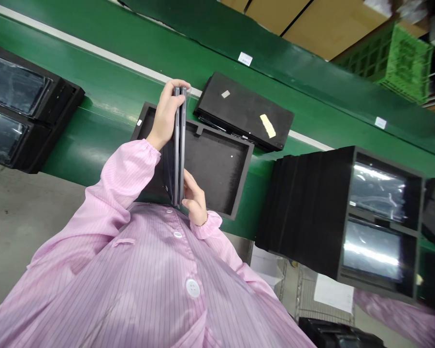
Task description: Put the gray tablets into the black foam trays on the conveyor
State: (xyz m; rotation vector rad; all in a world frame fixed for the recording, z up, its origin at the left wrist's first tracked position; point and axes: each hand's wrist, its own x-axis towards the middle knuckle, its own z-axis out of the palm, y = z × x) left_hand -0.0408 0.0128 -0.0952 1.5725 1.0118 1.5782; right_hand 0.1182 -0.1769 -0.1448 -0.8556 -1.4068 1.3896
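I hold two thin grey slab devices (179,145) pressed together and edge-on, standing upright in front of my pink striped smock. My left hand (166,113) is closed around their far end, fingers wrapped over the top edge. My right hand (195,199) grips their near end close to my chest. Right behind the slabs lies an open black foam tray (221,164) on the green conveyor (105,82).
A flat black foam piece (244,113) with a yellow tape strip lies beyond the tray. Black foam racks holding bagged screens stand at the right (380,222) and left (14,111). A green crate (406,63) is at the far right. Another person's pink sleeve (402,314) shows at bottom right.
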